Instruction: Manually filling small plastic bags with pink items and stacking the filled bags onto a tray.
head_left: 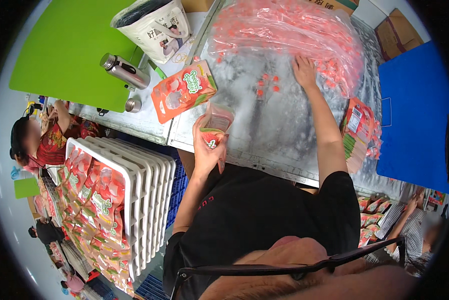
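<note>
My left hand [205, 156] grips a partly opened pink and red printed pouch [219, 117] near the table's front edge, its clear side upward. My right hand [303, 71] reaches far over the metal table [254, 130], fingers stretched out at the near edge of a large clear plastic bag [289, 30] full of small red-and-pink wrapped pieces. Several loose red pieces [276, 88] lie on the table between my hands. Another flat pouch [184, 90] rests to the left, beyond my left hand. A bundle of flat pouches [357, 132] lies right of my right forearm.
Left stands a stack of white crates [147, 200], filled pouches in the top one. A steel flask [125, 71], its cup [133, 105] and a white bag [157, 32] stand beyond. A green board [74, 50] and a blue panel [414, 115] flank the table. Other people work on both sides.
</note>
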Demonstrator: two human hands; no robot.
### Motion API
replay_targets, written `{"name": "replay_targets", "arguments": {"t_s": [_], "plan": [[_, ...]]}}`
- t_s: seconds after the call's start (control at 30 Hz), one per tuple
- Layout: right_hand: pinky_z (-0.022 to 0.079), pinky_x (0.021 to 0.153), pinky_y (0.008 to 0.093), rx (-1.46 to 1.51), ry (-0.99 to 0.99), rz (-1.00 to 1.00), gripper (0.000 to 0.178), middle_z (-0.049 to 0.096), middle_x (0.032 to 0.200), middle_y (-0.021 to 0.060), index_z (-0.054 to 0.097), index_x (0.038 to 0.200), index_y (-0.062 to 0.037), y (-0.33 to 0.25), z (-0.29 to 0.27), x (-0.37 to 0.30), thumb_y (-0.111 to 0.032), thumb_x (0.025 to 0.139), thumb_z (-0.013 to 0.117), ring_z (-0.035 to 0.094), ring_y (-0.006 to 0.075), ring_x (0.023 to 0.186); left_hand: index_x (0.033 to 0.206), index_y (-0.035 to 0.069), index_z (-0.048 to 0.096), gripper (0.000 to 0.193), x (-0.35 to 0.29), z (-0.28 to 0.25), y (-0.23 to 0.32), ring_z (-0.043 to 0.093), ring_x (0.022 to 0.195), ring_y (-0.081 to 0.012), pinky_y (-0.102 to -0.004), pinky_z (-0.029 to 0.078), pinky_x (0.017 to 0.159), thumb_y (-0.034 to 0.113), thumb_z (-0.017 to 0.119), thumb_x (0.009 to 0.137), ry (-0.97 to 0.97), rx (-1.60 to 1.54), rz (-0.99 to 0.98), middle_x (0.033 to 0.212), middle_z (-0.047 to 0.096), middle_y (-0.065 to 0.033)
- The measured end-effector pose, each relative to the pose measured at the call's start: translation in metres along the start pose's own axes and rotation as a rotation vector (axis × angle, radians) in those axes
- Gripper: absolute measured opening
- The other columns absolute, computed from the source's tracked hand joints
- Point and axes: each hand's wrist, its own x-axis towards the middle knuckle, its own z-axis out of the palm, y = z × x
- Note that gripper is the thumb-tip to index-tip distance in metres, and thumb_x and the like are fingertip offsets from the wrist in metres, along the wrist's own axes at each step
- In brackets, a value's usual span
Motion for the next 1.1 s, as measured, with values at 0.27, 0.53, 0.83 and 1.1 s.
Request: {"name": "replay_targets", "arguments": {"t_s": [0.27,0.53,0.83,1.1], "plan": [[0.024,0.122,0.0583,0.216,-0.009,-0.023,0.056,0.052,0.153,0.0161,0.052,0.149,-0.0077,-0.045,-0.008,-0.074,-0.04,0.103,0.054,0.042,0.0416,0.144,0.142,-0.003,0.049,0.074,0.001,0.003,-0.003,0.051,0.132,-0.0334,-0.0422,0.041,0.112,0.002,0.078,0.074,-0.026,0.0,-0.009,0.144,0.045,-0.0195],[0.02,0.122,0.061,0.467,-0.001,-0.156,0.059,0.05,0.154,0.0148,0.052,0.151,-0.017,-0.075,-0.029,-0.089,-0.044,0.1,0.061,0.035,0.0431,0.148,0.142,-0.002,0.05,0.074,0.0,0.008,0.001,0.05,0.133,-0.0339,-0.0424,0.041,0.112,0.001,0.078,0.074,-0.045,-0.01,0.017,0.145,0.045,-0.0197],[0.045,0.098,0.0524,0.288,-0.087,-0.444,0.039,0.062,0.135,0.0065,0.072,0.123,-0.0195,-0.129,-0.036,-0.089,-0.035,0.087,0.076,0.056,0.0329,0.118,0.144,0.002,0.049,0.079,0.001,0.004,0.016,0.048,0.136,-0.0367,-0.0446,0.039,0.115,-0.002,0.077,0.071,-0.014,0.071,0.069,0.147,0.042,-0.0201],[0.051,0.065,0.0314,1.27,-0.242,0.486,0.018,0.069,0.105,0.0028,0.071,0.107,-0.0055,-0.138,-0.065,-0.099,-0.021,0.098,0.071,0.064,0.0135,0.086,0.147,0.007,0.044,0.09,0.007,0.018,0.022,0.042,0.139,-0.0408,-0.0475,0.039,0.114,-0.002,0.085,0.067,-0.028,0.321,0.244,0.145,0.039,-0.0211]]}}
